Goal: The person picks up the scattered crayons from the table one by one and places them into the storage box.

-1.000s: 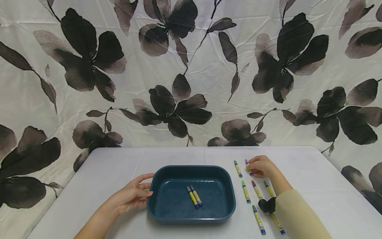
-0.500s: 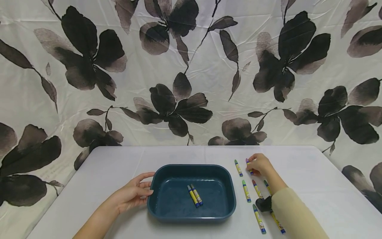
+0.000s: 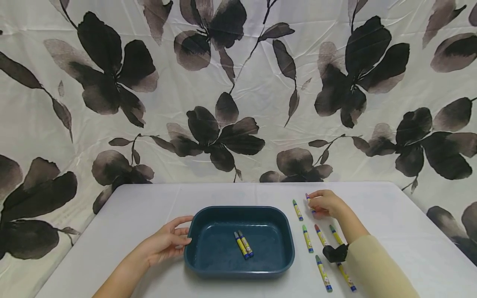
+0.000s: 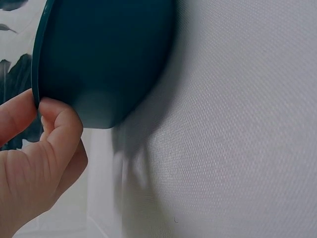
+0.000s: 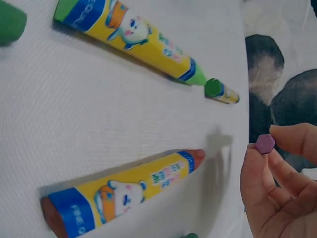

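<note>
My left hand (image 3: pixel 165 241) pinches the left rim of a dark teal tray (image 3: pixel 238 271); the left wrist view shows thumb and fingers on either side of that rim. Two crayons (image 3: pixel 243 245) with yellow wrappers lie side by side in the tray. At the back right, my right hand (image 3: pixel 327 203) pinches a purple crayon (image 5: pixel 265 144), seen end-on in the right wrist view, with its shadow on the cloth below. Close by on the table are a dark green crayon (image 3: pixel 297 210), a light green crayon (image 5: pixel 148 42) and a reddish-brown crayon (image 5: pixel 124 198).
Further crayons lie right of the tray, one (image 3: pixel 323 274) near the front and another (image 3: pixel 346 277) partly under the right sleeve (image 3: pixel 376 265). A black strap piece (image 3: pixel 335 253) sits at the right wrist. Behind the white table (image 3: pixel 149 198) hangs a flowered cloth (image 3: pixel 238 82).
My right hand has lifted the purple crayon slightly up from where it lay. The left hand, the tray and the other crayons have stayed in place.
</note>
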A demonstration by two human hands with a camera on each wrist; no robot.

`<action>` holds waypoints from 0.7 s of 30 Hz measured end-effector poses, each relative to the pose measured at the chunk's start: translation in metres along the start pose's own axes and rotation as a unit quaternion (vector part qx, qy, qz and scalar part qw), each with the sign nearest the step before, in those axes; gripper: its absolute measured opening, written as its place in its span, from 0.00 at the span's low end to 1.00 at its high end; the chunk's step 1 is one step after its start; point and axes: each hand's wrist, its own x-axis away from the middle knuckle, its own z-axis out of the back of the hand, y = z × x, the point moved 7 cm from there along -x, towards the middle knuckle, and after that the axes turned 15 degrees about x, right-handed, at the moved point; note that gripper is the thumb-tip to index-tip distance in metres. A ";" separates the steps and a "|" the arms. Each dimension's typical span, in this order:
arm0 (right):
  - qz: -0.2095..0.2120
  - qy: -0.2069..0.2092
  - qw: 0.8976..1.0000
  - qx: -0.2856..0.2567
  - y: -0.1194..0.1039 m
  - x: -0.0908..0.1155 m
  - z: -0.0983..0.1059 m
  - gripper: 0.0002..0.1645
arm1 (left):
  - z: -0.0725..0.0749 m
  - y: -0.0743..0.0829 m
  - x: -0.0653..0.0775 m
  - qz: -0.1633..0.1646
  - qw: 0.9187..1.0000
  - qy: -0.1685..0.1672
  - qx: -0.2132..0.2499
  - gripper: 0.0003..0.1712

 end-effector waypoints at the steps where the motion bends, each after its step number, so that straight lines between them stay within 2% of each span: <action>1: 0.002 -0.003 1.000 -0.003 -0.002 0.001 0.000 0.27 | 0.000 0.000 0.000 0.000 1.000 0.000 0.001 0.44; 8: 0.014 -0.026 0.999 -0.036 -0.009 0.007 -0.002 0.30 | 0.001 -0.002 0.000 0.000 1.000 -0.003 0.001 0.44; 21: 0.082 -0.072 0.990 -0.088 -0.039 0.027 -0.013 0.32 | 0.002 -0.001 0.000 -0.002 1.000 -0.002 -0.001 0.44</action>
